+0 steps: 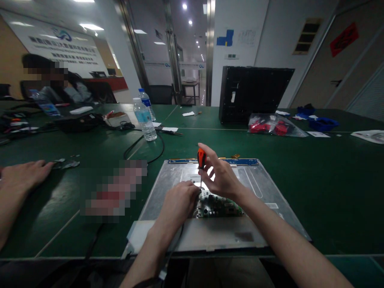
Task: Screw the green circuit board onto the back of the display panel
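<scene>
An orange and black screwdriver (202, 158) stands nearly upright in my right hand (220, 178), its shaft pointing down. The tip reaches the near-left corner area of a green circuit board (220, 209). My left hand (181, 199) rests at the board's left edge, fingers curled close to the screwdriver tip; whatever they pinch is hidden. Under the board lies a flat grey metal panel (168, 180), with a narrow blue circuit strip (246, 161) along its far edge.
Two water bottles (144, 122) stand beyond the panel to the left. A black monitor casing (255, 94) and a plastic bag with red pieces (274, 125) are at the back right. Another person's hand (25, 176) rests at the left. A black cable (162, 148) curves across the green table (330, 192).
</scene>
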Tool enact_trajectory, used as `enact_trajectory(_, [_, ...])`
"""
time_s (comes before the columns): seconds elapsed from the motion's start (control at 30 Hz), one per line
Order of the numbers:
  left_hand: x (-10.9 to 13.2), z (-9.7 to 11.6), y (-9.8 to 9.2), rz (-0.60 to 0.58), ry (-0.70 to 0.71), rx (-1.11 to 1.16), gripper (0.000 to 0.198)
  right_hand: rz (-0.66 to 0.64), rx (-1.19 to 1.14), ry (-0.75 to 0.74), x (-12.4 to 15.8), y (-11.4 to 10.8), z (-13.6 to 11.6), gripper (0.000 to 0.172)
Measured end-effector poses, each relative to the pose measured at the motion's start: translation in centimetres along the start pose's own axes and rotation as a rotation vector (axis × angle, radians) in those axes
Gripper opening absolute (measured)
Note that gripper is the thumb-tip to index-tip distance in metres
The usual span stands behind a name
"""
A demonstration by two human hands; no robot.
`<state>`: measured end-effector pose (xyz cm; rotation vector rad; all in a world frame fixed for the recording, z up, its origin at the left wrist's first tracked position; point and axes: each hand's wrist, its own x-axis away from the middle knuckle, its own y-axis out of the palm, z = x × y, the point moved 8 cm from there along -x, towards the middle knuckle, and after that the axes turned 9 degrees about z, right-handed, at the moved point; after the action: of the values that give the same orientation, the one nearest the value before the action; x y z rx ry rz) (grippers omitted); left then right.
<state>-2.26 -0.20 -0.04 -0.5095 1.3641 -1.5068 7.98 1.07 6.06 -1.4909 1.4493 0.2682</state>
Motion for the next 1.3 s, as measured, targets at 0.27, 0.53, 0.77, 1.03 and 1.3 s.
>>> enact_trajectory(0.27, [-0.12,0.06,-0.1,-0.027,-0.023,-0.123,0.026,0.08,0.043,-0.019,0.04,-0.2,0.05,0.07])
enact_trajectory(0.53, [0.02,-0.01,-0.02,-0.053,-0.035,-0.11,0.024,0.045,-0.031,0.0,0.0,-0.19,-0.11,0.065])
enact_trajectory(0.77, [-0.07,-0.2,-0.01,-0.019,-0.016,-0.106,0.024,0.122,0.092,-0.03,-0.02,-0.73,0.01,0.06])
enact_trajectory(1.03, [-0.02,-0.22,0.09,-0.055,-0.045,-0.098,0.022,0.066,-0.01,-0.011,0.02,-0.45,0.16,0.066])
enact_trajectory(1.3, [-0.13,-0.31,0.15,-0.064,-0.057,-0.093,0.024,0.149,0.05,-0.05,-0.04,-0.93,-0.02,0.061])
